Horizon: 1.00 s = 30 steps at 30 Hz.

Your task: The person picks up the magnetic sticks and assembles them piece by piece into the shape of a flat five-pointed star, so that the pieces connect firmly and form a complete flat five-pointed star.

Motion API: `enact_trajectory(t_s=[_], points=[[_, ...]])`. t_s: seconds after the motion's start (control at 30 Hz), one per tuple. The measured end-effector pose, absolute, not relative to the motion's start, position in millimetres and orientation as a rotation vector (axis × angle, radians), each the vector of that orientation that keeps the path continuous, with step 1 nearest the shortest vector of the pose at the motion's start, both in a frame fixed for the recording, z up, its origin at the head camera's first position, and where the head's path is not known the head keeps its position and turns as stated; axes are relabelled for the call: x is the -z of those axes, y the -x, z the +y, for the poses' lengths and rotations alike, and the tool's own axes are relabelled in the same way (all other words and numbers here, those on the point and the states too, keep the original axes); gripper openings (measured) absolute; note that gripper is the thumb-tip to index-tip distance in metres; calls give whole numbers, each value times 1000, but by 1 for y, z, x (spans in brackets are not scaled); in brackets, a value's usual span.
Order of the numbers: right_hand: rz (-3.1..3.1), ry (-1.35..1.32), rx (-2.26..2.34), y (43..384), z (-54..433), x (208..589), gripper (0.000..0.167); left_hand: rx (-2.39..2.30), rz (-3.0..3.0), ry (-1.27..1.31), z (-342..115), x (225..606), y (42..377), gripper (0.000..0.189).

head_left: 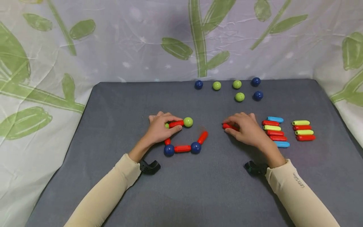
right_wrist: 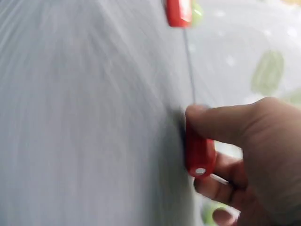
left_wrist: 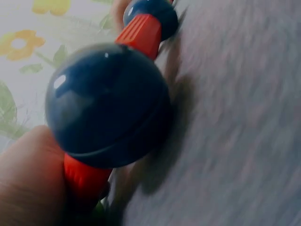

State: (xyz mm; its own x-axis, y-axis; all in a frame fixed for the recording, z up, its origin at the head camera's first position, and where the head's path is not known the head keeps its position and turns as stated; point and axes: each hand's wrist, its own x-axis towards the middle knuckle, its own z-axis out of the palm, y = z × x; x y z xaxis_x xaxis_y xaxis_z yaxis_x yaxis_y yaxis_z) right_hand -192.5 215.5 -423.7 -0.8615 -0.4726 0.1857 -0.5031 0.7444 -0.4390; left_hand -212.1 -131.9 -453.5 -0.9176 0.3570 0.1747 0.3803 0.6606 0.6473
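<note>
My left hand (head_left: 157, 129) pinches a red magnetic rod (head_left: 176, 123) between thumb and forefinger, with a green ball (head_left: 188, 122) at its right end. Another green ball at the left end is partly hidden by the hand. From there a joined chain of red rods runs down to a blue ball (head_left: 169, 150), across a red rod (head_left: 182, 148) to a second blue ball (head_left: 196, 147), then up a slanting red rod (head_left: 202, 137) with a free end. Right of this shape, my right hand (head_left: 248, 130) pinches a loose red rod (right_wrist: 200, 153), low over the grey cloth.
Blue and green balls (head_left: 216, 85) lie scattered along the table's back edge. Beyond my right hand is a column of red, yellow and blue rods (head_left: 275, 133), and further right a shorter red-and-yellow column (head_left: 303, 132). A leaf-patterned curtain (head_left: 127, 41) stands behind the table.
</note>
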Motion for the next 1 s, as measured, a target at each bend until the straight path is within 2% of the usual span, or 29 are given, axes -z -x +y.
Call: enact_trajectory(t_s=[0.2,0.47,0.57,0.67,0.73,0.83,0.9,1.0], points=[[-2765,-909,-1114,205,169,438,28,1076,-2863,719,-121,454,207,29],[-2709,-918,-1088,204,143,439,23,1051,-2844,664,-119,453,205,30],[-2635,-797,-1145,209,149,439,23,1068,-2830,637,-119,453,204,30],[-2506,-548,-1145,221,164,439,23,1097,-2815,613,-120,453,203,30],[-2457,-356,-1083,232,177,439,31,1109,-2813,611,-120,453,203,30],[-2505,-169,-949,246,194,443,51,1116,-2812,624,-120,453,203,29],[-2582,-133,-872,251,201,446,57,1113,-2814,634,-119,453,203,29],[-2635,-201,-862,254,203,450,50,1105,-2813,632,-120,453,204,28]])
